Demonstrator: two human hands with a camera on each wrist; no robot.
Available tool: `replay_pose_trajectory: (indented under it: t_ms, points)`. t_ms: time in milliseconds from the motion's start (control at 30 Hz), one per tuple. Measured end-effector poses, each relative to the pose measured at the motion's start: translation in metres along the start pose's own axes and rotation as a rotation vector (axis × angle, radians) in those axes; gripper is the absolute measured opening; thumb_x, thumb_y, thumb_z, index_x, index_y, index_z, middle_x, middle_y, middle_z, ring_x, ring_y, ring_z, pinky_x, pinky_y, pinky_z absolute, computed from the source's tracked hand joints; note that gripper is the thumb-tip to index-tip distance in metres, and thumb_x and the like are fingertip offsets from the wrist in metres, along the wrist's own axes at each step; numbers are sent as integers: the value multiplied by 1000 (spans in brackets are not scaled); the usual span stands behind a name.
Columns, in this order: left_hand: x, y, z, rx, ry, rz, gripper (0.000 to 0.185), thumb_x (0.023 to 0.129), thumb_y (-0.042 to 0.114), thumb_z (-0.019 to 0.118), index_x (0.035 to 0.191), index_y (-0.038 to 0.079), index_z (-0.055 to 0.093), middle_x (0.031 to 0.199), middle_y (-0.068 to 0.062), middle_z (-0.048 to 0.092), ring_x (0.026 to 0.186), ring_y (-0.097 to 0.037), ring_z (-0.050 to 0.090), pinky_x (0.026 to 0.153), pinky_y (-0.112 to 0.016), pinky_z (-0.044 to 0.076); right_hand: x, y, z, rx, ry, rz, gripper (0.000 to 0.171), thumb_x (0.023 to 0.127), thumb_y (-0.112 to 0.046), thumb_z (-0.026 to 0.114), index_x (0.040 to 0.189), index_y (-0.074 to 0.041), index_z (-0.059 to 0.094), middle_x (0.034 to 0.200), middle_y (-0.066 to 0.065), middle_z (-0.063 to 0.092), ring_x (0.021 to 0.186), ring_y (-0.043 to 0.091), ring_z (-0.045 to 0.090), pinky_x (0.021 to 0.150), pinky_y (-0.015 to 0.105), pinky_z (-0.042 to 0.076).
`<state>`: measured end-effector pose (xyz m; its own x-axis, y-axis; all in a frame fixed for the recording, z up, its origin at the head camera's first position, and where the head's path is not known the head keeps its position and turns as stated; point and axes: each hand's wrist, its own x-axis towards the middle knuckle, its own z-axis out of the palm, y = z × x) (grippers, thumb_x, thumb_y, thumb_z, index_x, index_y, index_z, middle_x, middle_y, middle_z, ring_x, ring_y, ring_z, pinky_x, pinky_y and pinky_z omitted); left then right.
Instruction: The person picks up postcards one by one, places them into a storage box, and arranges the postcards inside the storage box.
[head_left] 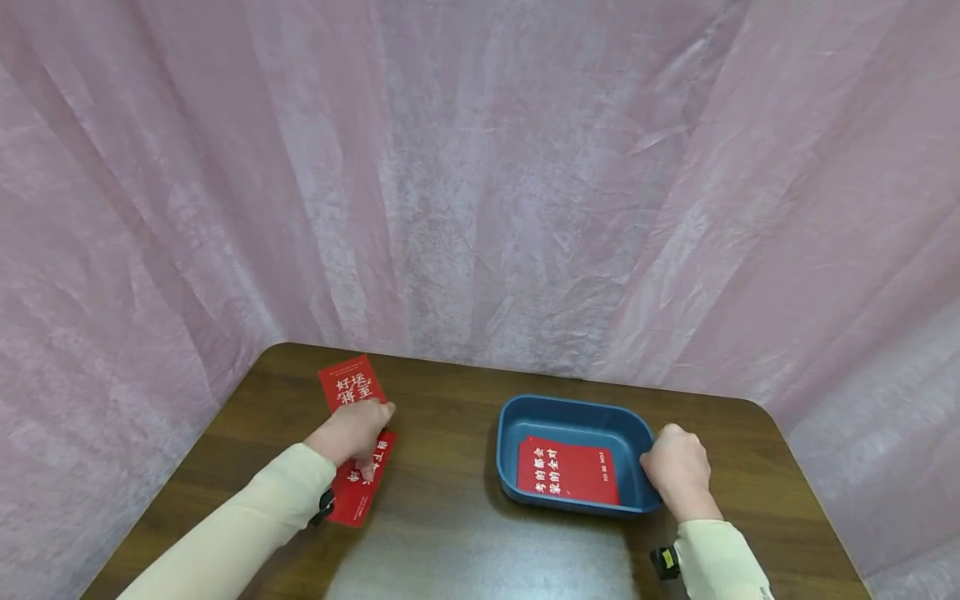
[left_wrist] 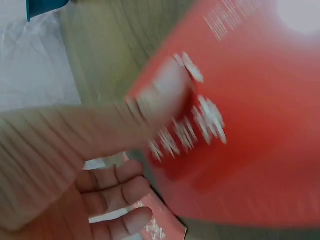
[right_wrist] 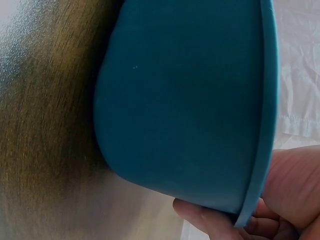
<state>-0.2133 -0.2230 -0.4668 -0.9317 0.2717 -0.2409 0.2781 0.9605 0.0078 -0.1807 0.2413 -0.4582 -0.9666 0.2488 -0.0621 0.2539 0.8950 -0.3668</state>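
A brown wooden tabletop (head_left: 450, 533) is seen, hemmed in by a pink fabric backdrop (head_left: 480, 167). To the right of its middle, a blue plastic tray (head_left: 510, 433) is steadied at its right rim by the right hand (head_left: 678, 471), whose fingers are curled round the edge; in the right wrist view the rim is caught between thumb and fingertips. One red envelope with white characters (head_left: 567, 473) is already lying flat inside the tray. Over on the left, two more red envelopes are laid on the bare wood: the far red envelope (head_left: 350, 382) just beyond the knuckles, and the near red envelope (head_left: 362, 492) under the left hand (head_left: 352, 433), which is pressed on it, fingers bent over its face. A full pinch cannot be confirmed; the left wrist view is blurred. The step in hand is judged to be the pick-up of that near envelope. A clean lift off the wood is called for next, then a carry rightward over the tray wall.
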Motion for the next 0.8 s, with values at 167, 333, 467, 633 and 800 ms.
replay_pose_trajectory:
  t_ms: [167, 333, 467, 633, 800]
  points:
    - [2, 9, 4, -149, -16, -25, 71, 45, 40, 92, 101, 12, 58, 89, -1, 57, 81, -17, 55, 70, -39, 53, 0, 0, -1, -4, 1, -1, 19, 78, -12, 65, 77, 7, 62, 66, 19, 60, 57, 29, 56, 47, 41, 49]
    - [3, 14, 4, -191, -9, -39, 66, 47, 39, 92, 96, 12, 57, 86, -1, 55, 78, -16, 54, 67, -36, 53, 1, 0, -4, -2, -3, 0, 20, 78, -13, 65, 77, 7, 62, 65, 19, 60, 57, 28, 56, 48, 42, 49]
    - [5, 15, 5, -174, -3, -44, 69, 45, 43, 91, 97, 12, 58, 88, -1, 55, 81, -17, 52, 69, -36, 52, 0, 2, -5, -10, -10, 7, 21, 79, -13, 65, 79, 8, 62, 65, 19, 60, 57, 28, 56, 48, 42, 50]
    - [6, 13, 9, -157, 14, -40, 74, 40, 50, 91, 95, 14, 57, 85, 0, 55, 82, -17, 51, 71, -36, 50, -2, 4, -5, -19, -3, 6, 20, 78, -13, 64, 77, 7, 62, 67, 20, 61, 59, 31, 58, 47, 42, 48]
    - [7, 13, 10, -215, 8, -35, 78, 39, 48, 92, 98, 14, 54, 84, 1, 58, 77, -16, 54, 68, -36, 50, -3, 5, -5, -22, 8, 8, 19, 77, -12, 63, 76, 7, 60, 68, 22, 61, 60, 33, 58, 46, 41, 47]
